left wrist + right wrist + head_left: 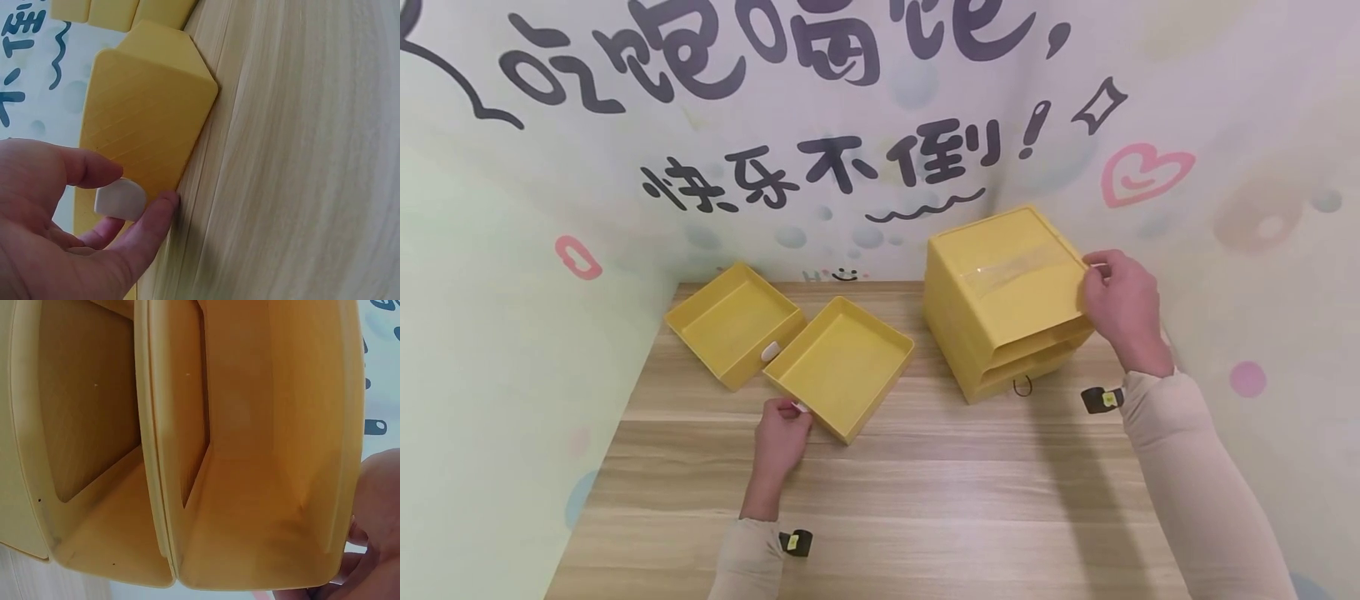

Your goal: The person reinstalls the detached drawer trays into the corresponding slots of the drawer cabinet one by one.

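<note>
Yellow cabinet point(1000, 312): boxy, smooth, upright; two upper bays vacant, lowest front in place. Yellow nearer drawer point(842, 367): shallow, open-topped, bare inside, just left of the cabinet. Yellow farther drawer point(737, 321): matching, farther left of the cabinet. Right hand point(1123, 304): grips the cabinet's upper right edge. Left hand point(781, 437): left of the cabinet, pinches the nearer drawer's rounded white pull point(120, 200).
</note>
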Tool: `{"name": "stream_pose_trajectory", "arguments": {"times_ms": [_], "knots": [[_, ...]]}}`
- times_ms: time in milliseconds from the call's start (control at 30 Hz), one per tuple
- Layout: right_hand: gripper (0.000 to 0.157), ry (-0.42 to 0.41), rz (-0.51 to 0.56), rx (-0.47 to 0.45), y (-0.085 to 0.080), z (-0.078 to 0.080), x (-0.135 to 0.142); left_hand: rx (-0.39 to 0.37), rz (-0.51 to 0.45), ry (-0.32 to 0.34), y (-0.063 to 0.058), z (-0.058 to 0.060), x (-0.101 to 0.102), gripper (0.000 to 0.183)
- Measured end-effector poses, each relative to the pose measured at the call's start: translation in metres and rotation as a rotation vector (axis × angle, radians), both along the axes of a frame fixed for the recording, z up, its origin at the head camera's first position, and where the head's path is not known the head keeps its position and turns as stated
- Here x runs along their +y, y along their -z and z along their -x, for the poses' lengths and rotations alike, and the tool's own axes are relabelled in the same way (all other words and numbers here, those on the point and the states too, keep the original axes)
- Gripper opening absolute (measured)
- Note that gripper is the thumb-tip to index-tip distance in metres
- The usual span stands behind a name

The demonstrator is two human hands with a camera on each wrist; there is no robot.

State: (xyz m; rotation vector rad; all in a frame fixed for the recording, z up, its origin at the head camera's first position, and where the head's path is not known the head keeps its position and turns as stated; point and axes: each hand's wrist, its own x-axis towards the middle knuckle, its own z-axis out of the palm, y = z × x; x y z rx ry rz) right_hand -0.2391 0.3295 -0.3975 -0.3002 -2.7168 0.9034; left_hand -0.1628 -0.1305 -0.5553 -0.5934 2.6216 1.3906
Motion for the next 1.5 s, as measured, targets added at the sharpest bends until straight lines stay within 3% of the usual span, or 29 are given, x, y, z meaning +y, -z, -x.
{"name": "stream_pose_trajectory", "arguments": {"times_ms": [267, 667, 967, 1500], "knots": [[0.048, 0.033, -0.006, -0.063, -0.003, -0.004, 0.0, 0.037, -0.145, -0.069, -0.001, 0.003, 0.002, 0.043], [0.048, 0.073, -0.013, -0.092, -0.004, -0.008, 0.0, 0.041, -0.306, -0.114, -0.001, 0.004, 0.001, 0.044], [0.045, 0.08, -0.026, -0.089, -0.005, -0.013, -0.001, 0.054, -0.315, -0.126, 0.003, 0.005, 0.001, 0.044], [0.046, 0.086, -0.043, -0.184, -0.01, -0.019, -0.003, 0.081, -0.336, -0.141, 0.005, 0.006, 0.004, 0.041]]}}
